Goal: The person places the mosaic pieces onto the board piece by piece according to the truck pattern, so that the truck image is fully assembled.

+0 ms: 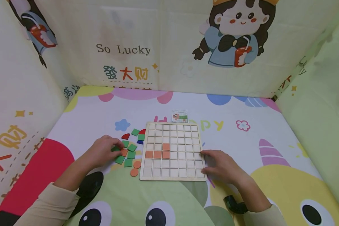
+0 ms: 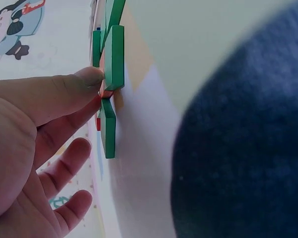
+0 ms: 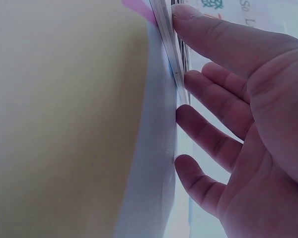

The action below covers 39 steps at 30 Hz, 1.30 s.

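Observation:
In the head view my left hand [image 1: 105,152] is over a cluster of small tiles left of a wooden grid board [image 1: 183,177]. Its thumb and index finger pinch an orange square tile [image 1: 124,153], with green square tiles [image 1: 128,163] close around it. In the left wrist view, a green tile [image 2: 115,57] partly hides the orange one. Along the board's right edge rests my right hand [image 1: 221,164], thumb and fingertips touching the rim, the other fingers loosely spread in the right wrist view. Several orange squares [image 1: 157,154] sit in the board's left cells.
Two orange round tiles [image 1: 134,172] lie by the board's lower left. Red quarter-round tiles [image 1: 125,136] and a dark blue tile [image 1: 140,142] are near its upper left. Behind the board is a small pattern card [image 1: 179,116]. A patterned cloth covers the table.

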### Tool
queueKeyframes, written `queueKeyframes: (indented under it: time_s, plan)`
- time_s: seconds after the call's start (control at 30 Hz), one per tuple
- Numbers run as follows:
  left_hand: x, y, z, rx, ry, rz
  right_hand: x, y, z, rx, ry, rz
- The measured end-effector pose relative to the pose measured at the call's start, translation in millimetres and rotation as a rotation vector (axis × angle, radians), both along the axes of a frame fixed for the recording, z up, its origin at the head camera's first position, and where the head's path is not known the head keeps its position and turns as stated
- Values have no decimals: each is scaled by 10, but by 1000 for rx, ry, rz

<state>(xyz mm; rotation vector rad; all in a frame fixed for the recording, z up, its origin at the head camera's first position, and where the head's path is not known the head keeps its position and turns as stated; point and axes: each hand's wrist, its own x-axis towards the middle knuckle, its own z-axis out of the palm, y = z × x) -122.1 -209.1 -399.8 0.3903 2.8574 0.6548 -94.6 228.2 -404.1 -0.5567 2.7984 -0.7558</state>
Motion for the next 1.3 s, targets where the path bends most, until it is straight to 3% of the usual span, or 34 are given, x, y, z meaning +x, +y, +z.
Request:
queueKeyframes:
  time_s: [1.3]
  plan:
    - [-22,20,-36,14,-11,11,-3,19,-37,-13,11,-3]
